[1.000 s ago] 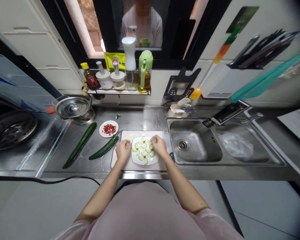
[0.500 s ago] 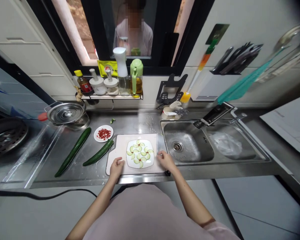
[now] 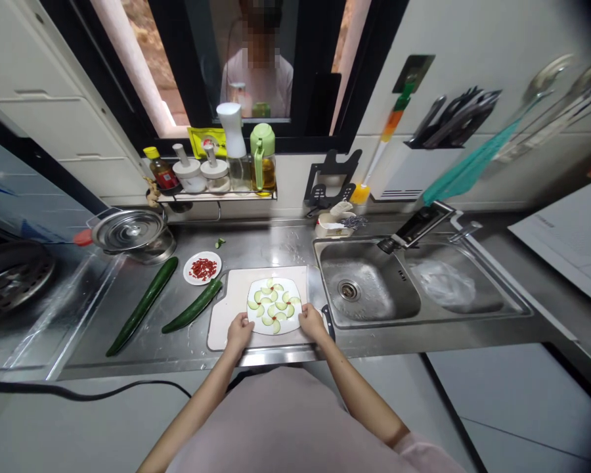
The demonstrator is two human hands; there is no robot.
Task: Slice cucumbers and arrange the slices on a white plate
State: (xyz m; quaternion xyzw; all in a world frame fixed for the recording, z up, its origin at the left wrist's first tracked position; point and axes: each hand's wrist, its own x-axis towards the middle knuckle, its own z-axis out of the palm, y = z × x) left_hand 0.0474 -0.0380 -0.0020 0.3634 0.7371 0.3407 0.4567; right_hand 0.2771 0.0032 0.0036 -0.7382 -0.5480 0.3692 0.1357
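A white square plate (image 3: pixel 295 292) of cucumber slices with red bits sits on a pale cutting board (image 3: pixel 229 309) near the counter's front edge. My left hand (image 3: pixel 239 330) grips the plate's near left corner with curled fingers. My right hand (image 3: pixel 312 324) grips its near right corner the same way. A black knife handle (image 3: pixel 329 321) lies just right of my right hand. Two whole cucumbers, a long cucumber (image 3: pixel 142 304) and a shorter cucumber (image 3: pixel 193 305), lie left of the board, beside a small white dish of chopped red chili (image 3: pixel 202 268).
A steel sink (image 3: pixel 369 289) lies right of the board, with a plastic bag (image 3: pixel 446 282) in its second basin. A lidded pot (image 3: pixel 128 231) stands at the back left. A shelf of bottles and jars (image 3: pixel 217 172) hangs under the window. Another person stands behind the glass.
Both hands left the slices, drew back to the board's front edge, then closed on the plate's near corners. The camera view shifted slightly.
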